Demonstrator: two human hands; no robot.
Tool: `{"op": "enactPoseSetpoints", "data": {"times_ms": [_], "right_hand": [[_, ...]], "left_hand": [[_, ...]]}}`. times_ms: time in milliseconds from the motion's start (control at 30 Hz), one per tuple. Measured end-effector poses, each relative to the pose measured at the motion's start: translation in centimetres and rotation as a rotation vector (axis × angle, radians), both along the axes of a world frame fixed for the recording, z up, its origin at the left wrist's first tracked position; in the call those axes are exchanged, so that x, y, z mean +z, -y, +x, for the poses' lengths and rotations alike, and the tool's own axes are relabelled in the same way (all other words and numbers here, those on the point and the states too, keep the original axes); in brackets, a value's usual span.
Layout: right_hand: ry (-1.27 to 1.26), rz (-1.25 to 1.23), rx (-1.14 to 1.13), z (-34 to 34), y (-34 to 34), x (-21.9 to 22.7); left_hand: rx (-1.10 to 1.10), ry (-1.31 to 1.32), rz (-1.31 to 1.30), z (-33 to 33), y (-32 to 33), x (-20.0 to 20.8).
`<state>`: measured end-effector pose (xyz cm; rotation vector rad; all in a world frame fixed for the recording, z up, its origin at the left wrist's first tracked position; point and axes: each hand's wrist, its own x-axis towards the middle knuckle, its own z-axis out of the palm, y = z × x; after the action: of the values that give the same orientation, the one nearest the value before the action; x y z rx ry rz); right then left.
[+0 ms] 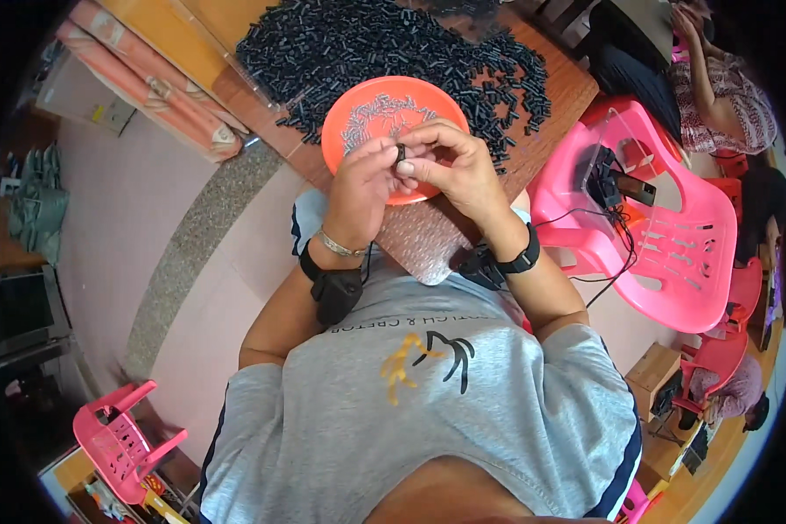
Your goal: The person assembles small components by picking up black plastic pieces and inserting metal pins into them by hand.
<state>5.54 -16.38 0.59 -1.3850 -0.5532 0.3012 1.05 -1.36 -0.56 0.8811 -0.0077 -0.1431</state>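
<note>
Both my hands meet over an orange-red round dish (pixel 450 110) at the corner of the wooden table. Between the fingertips of my left hand (pixel 361 194) and my right hand (pixel 468 171) is a small black tube-like piece (pixel 401 154); both hands pinch it. Small silver metal pins (pixel 358 122) lie scattered in the dish beneath. Beyond the dish spreads a large heap of short black cylindrical pieces (pixel 349 44). Fingers hide part of the held piece, so its exact shape cannot be made out.
A pink plastic chair (pixel 672 253) stands at the right, with a phone (pixel 635 187) and black cables on it. Rolled orange patterned cloth (pixel 162 87) lies at the upper left. Another person (pixel 725 105) sits at the upper right. A smaller pink chair (pixel 118 450) is lower left.
</note>
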Motion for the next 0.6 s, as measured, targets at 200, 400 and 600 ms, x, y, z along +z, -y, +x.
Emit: {"op": "enactPoseSetpoints", "data": {"times_ms": [200, 400, 600], "right_hand": [[0.284, -0.15, -0.065, -0.2, -0.3, 0.5], [0.221, -0.114, -0.056, -0.6, -0.6, 0.9], [0.125, -0.013, -0.005, -0.4, -0.6, 0.5]], "left_hand": [[-0.004, -0.028, -0.1, 0.0, 0.0, -0.4], [-0.02, -0.014, -0.09, 0.0, -0.2, -0.9], [-0.056, -0.041, -0.154, 0.1, -0.3, -0.5]]}}
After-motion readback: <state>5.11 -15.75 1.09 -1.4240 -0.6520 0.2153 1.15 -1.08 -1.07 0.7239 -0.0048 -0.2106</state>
